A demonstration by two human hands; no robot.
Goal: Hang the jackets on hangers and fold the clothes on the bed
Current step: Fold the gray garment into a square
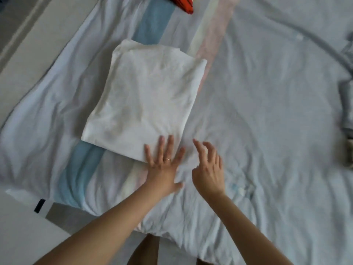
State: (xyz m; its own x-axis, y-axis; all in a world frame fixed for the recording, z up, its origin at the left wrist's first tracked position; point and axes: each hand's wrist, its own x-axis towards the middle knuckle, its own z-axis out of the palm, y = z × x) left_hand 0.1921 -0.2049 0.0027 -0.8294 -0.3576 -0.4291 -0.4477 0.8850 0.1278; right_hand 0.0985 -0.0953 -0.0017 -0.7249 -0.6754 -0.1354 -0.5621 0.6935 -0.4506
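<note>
**A:** Where is the folded white garment (145, 100) lying?

**B:** It is lying flat on the bed (267, 111), across a blue stripe (150, 25) of the cover. Its edges are sitting fairly square, with the far right corner sticking out a little.

**A:** What is the left hand (164, 165) doing?

**B:** It is pressing on the garment's near right corner, fingers straight and spread, a ring (168, 159) showing. Its grip is released, grasping nothing.

**A:** And the right hand (209, 169)?

**B:** It is hovering just to the right of that same corner, fingers loosely curled, grip released. Whether its fingertips are touching the sheet I cannot tell, as the picture is blurring there.

**A:** How much room is lying round the garment?

**B:** To its right the wrinkled cover is stretching wide, as far as a grey garment (345, 96) bunching at the frame's edge. Beyond its far edge a red-orange cloth (183, 4) is peeking in, well apart. To its left the bed's edge is running diagonally, with floor (23, 35) showing past it.
</note>
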